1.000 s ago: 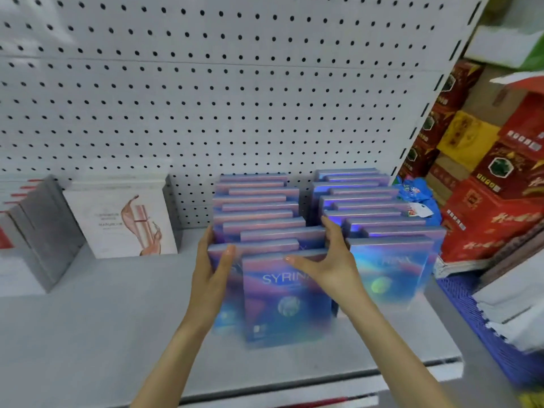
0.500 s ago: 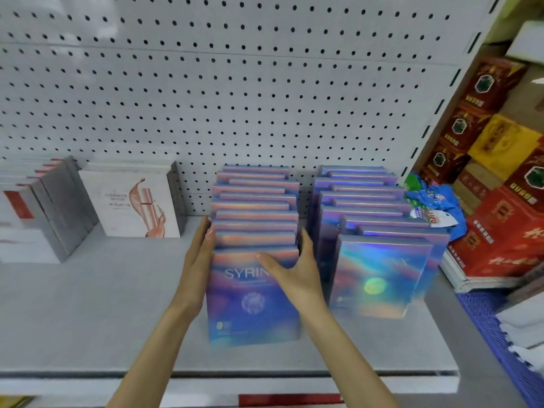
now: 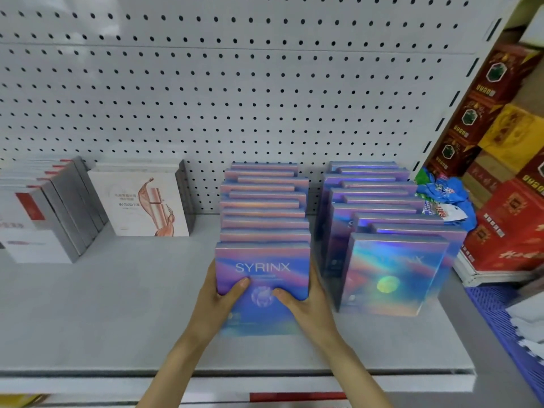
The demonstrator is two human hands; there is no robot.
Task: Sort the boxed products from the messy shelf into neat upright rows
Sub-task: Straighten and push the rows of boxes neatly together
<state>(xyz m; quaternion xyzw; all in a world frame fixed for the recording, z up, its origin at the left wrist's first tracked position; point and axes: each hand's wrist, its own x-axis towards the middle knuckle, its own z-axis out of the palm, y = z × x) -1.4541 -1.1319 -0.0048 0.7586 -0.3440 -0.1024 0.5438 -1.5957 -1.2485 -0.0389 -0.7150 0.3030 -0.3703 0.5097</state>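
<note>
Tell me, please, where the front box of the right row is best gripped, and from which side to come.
Probably by its two narrow side walls, coming from the front. The front box stands upright, broad face forward, with other boxes close behind, so the back gives fingers no room; both side walls look free.

Left of the left SYRINX row (image 3: 265, 213), a broad strip of bare shelf (image 3: 117, 304) runs back to the pegboard (image 3: 235, 98), bounded by the white boxes (image 3: 138, 204). Between that row and the right SYRINX row (image 3: 379, 207) you have only a narrow gap. Blue packets (image 3: 441, 195) and red cartons (image 3: 512, 225) close off the right side. Your left grip (image 3: 217, 301) and right grip (image 3: 309, 307) flank the front SYRINX box (image 3: 262, 269); bare shelf lies before both rows.
</note>
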